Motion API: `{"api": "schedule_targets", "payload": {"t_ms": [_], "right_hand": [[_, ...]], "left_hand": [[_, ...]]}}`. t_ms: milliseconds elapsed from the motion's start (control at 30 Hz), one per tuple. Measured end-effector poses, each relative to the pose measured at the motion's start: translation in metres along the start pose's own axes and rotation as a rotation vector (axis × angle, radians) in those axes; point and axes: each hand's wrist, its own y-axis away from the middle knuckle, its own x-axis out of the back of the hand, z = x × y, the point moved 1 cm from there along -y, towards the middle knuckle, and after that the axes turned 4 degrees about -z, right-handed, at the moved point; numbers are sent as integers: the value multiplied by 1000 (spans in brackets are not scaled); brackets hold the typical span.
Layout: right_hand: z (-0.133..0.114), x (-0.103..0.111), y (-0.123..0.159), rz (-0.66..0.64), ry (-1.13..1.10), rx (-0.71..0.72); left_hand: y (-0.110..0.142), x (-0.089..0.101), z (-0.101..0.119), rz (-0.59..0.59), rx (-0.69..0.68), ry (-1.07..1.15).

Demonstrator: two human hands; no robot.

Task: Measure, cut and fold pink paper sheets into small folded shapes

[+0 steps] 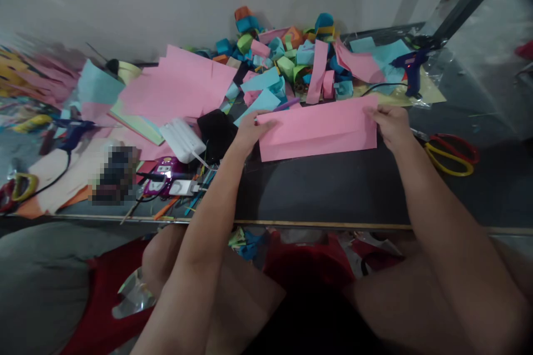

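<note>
A long piece of pink paper (pixel 318 132) is held out between my two hands over the front of the dark table. It has a crease running along its length. My left hand (pixel 252 128) pinches its left end between thumb and fingers. At the upper right corner, my right hand (pixel 389 122) grips the paper in the same way. Just beyond the paper's upper left edge, a purple stick-like thing (pixel 287 104) lies partly hidden. Red and yellow handled scissors (pixel 452 154) rest on the table right of my right hand.
Behind the paper is a heap of small folded paper pieces (pixel 287 66) in several colours. A blue glue gun (pixel 412 72) stands at the right, another glue gun (pixel 73 132) at the left. Large pink sheets (pixel 179 86), a white adapter (pixel 182 140) and a purple power strip (pixel 162 175) lie left.
</note>
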Motion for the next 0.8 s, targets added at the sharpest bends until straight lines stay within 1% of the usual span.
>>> {"api": "schedule_targets", "payload": {"t_ms": [67,133,167,200,233,267,300,367,400,433,467,500,533,567,633,667,700,733,800], "right_hand": [[-7,0,4,-12,-64,-47],[-15,-1,10,-65,-122,-90],[-19,-1,13,-98,-137,-102],[-23,-1,16,-120,-144,-108],[-27,-1,19,-133,-147,-113],[-31,-1,21,-129,-152,-120],[-36,-1,22,-112,-160,-126],[-47,1,24,-89,-175,-144],[-54,1,24,-98,-174,-158],[-61,1,24,-127,-168,-167],[-70,-1,25,-169,-155,-174],[-78,-3,26,-235,-140,-172],[-87,-7,26,-313,-125,-147],[-94,-11,27,-399,-101,-138],[-104,-25,28,-562,-42,-144],[-105,-32,28,-599,-20,-145],[-103,-38,27,-577,-15,-128],[-100,-44,26,-481,-28,-90],[-87,-51,25,-217,-117,1]], "left_hand": [[2,-4,-1,-39,69,52],[4,-7,-1,5,103,112],[6,-6,1,26,102,131],[7,-4,3,22,109,147],[8,0,7,-15,132,160],[9,5,12,-93,176,168],[10,11,19,-208,241,172],[11,22,37,-519,401,153],[11,25,48,-667,454,130],[11,24,60,-758,459,111],[11,19,71,-761,419,105],[11,10,82,-716,384,101],[11,-3,90,-648,362,96],[11,-20,95,-595,350,90],[13,-58,99,-538,330,76],[14,-76,98,-496,275,84],[15,-92,96,-455,228,97],[15,-104,92,-395,182,134],[16,-118,82,-284,128,217]]}}
